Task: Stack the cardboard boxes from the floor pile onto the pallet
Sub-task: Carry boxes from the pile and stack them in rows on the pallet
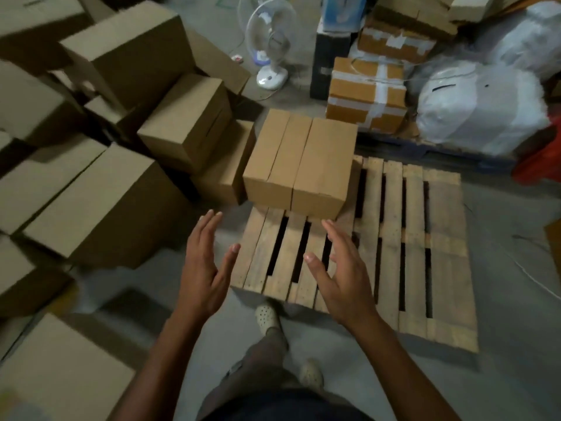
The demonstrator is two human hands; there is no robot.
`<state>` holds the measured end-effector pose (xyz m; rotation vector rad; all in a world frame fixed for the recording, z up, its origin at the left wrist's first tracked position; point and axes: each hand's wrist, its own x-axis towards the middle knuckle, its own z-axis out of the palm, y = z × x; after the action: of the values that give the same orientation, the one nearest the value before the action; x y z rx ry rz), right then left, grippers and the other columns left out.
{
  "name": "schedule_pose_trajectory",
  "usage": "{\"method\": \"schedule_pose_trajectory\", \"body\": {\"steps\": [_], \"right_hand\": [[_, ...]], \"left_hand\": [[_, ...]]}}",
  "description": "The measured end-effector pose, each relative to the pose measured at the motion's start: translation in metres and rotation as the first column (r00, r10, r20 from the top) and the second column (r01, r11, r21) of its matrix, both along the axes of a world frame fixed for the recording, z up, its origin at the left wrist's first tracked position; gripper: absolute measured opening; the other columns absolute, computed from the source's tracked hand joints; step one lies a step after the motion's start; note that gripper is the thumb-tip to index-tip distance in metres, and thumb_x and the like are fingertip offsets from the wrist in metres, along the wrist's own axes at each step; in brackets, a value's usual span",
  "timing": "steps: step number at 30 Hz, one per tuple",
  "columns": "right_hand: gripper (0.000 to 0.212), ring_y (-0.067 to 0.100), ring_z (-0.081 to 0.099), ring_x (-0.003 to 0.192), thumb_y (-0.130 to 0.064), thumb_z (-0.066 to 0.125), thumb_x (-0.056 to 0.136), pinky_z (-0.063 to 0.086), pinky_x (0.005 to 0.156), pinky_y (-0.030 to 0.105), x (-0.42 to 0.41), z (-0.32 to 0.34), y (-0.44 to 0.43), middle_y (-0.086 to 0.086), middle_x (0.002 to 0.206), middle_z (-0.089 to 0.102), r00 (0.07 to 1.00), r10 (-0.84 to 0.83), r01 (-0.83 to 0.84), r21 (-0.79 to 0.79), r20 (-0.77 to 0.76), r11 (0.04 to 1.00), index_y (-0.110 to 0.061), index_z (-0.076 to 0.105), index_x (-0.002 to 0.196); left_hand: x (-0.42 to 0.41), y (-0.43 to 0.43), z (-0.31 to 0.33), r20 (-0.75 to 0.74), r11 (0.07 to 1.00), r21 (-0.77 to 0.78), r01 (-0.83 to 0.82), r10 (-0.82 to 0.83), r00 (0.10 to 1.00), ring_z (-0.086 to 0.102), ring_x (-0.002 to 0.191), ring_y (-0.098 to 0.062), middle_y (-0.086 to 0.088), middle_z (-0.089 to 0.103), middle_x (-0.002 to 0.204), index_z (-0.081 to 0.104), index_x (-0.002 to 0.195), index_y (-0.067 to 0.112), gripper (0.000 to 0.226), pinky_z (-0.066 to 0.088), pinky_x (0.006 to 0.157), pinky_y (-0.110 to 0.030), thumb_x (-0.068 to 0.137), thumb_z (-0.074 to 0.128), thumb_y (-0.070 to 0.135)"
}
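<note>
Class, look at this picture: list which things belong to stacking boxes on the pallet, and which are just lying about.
Belongs to the job: wooden pallet; boxes set on it; floor pile of boxes; left hand and right hand, both open.
Just lying about: white fan; taped parcels; white sacks.
</note>
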<state>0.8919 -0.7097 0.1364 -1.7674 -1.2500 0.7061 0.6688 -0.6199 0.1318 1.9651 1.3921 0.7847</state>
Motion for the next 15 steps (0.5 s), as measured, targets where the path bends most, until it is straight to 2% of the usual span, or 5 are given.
{"method": "schedule_pose_trajectory", "body": {"steps": [7, 15], "right_hand": [[0.077, 0.007, 0.031, 0.146, -0.064, 0.046, 0.089, 0.041, 0.113, 0.045, -0.050, -0.012, -0.014, -0.007, 0.160, 0.034, 0.984, 0.174, -0.171, -0.077, 0.035, 0.982, -0.025, 0.035, 0.155], [0.080, 0.009, 0.034, 0.145, -0.069, 0.045, 0.086, 0.043, 0.112, 0.045, -0.129, -0.021, 0.068, -0.007, 0.159, 0.036, 0.941, 0.337, -0.333, -0.107, 0.020, 0.937, -0.027, 0.037, 0.153]], "left_hand": [[-0.072, -0.059, -0.013, -0.094, 0.979, -0.072, -0.190, 0.183, 0.979, 0.030, 0.147, -0.023, -0.005, 0.032, 0.161, 0.030, 0.155, 0.023, 0.075, 0.033, 0.116, -0.052, 0.094, 0.035, 0.065], [-0.172, -0.028, -0.028, -0.092, 0.926, -0.058, -0.373, 0.367, 0.926, 0.031, 0.147, -0.026, -0.009, 0.035, 0.159, 0.033, 0.155, 0.016, 0.074, 0.031, 0.117, -0.053, 0.096, 0.034, 0.061]]}}
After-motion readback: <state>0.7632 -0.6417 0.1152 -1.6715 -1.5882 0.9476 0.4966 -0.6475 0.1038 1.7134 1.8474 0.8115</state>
